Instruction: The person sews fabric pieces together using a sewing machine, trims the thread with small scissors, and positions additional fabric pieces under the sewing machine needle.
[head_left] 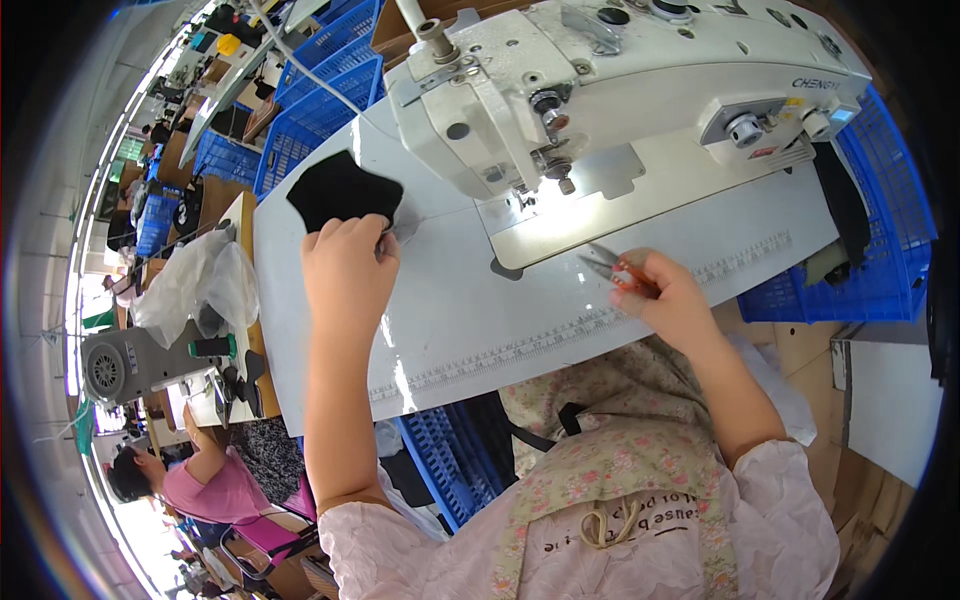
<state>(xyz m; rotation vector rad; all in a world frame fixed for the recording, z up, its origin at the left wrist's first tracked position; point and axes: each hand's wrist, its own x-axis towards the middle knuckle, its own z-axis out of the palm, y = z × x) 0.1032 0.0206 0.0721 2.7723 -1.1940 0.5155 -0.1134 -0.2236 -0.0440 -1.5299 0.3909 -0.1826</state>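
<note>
A black fabric piece (342, 192) with curved edges lies on the pale sewing table (450, 310), left of the sewing machine (620, 120). My left hand (350, 268) is closed at its lower edge, fingers bent and pinching the cloth; the fingertips are partly hidden. Orange-handled thread snips (628, 276) are held in my right hand (672, 298), in front of the machine bed. Their blades point up and left, toward the lit needle area, and stand apart from the fabric.
Blue plastic baskets (318, 110) stand behind the table on the left, and another blue basket (905, 215) is at the right. A printed ruler strip (540, 340) runs along the near edge. Further left, a person in pink (225, 490) sits at another machine.
</note>
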